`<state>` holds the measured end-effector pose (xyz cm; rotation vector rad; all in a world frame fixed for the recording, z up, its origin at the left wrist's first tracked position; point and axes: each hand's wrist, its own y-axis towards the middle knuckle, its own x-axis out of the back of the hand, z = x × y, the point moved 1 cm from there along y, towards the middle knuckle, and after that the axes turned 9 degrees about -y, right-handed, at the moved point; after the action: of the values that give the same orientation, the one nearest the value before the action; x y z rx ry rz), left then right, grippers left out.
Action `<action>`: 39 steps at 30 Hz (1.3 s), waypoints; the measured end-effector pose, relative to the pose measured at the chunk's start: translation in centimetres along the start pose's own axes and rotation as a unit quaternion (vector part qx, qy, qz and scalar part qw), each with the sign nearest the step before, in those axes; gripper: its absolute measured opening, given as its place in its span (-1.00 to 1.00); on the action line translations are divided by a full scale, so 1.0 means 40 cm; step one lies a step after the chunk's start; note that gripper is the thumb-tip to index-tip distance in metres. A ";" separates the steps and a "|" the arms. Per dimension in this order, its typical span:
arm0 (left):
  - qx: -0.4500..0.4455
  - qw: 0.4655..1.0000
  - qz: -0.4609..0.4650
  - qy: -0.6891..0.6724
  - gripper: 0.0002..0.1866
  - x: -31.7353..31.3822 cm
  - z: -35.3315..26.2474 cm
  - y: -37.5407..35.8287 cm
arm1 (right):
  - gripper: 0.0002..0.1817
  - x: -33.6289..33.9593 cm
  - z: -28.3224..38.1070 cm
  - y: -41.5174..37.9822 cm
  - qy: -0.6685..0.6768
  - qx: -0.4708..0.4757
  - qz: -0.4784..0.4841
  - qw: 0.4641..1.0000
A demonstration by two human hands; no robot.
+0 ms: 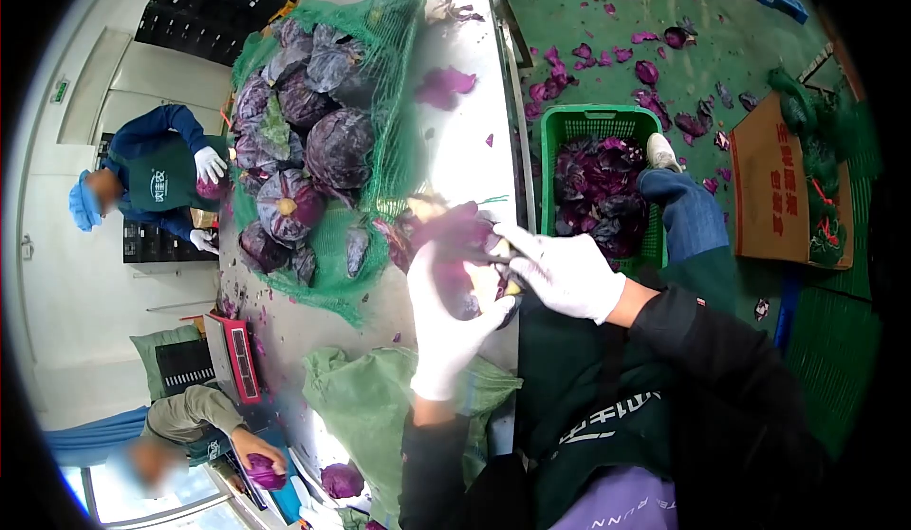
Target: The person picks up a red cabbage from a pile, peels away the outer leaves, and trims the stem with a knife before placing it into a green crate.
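Note:
My left hand (444, 316), in a white glove, is curled around a red cabbage (463, 226), which is blurred by motion and partly hidden by the fingers. In my right hand (569, 274), also gloved, is a dark, thin tool that looks like a knife (489, 258); it meets the cabbage beside its pale stem end. Loose purple leaves lie on the table close to both hands. Beyond my left hand, a heap of red cabbages (339, 148) rests on an opened green net bag (394, 84).
A green crate (548, 165) of purple leaves stands beside my leg. Leaves litter the green floor (569, 18). A cardboard box (773, 188) is at right. A green sack (356, 388) and red scale (232, 359) sit on the table. Two co-workers (157, 174) handle cabbages across it.

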<state>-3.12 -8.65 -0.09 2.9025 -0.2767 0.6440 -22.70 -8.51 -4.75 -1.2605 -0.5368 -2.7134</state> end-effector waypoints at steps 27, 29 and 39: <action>-0.032 0.986 0.134 0.093 0.21 0.075 -0.001 -0.001 | -0.78 -0.024 -0.203 0.213 -0.097 -0.083 0.006 0.992; 0.005 0.997 0.050 0.050 0.15 0.053 0.006 -0.020 | -0.65 0.020 -0.161 0.181 -0.043 -0.109 -0.118 0.986; 0.047 0.966 -0.017 0.253 0.21 0.041 -0.095 -0.093 | -0.53 0.002 0.007 0.053 0.183 -0.029 0.060 0.981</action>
<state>-2.41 -4.56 3.62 2.6899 -0.1313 1.3842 -22.04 -10.37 -3.94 -0.7448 -0.3296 -2.7768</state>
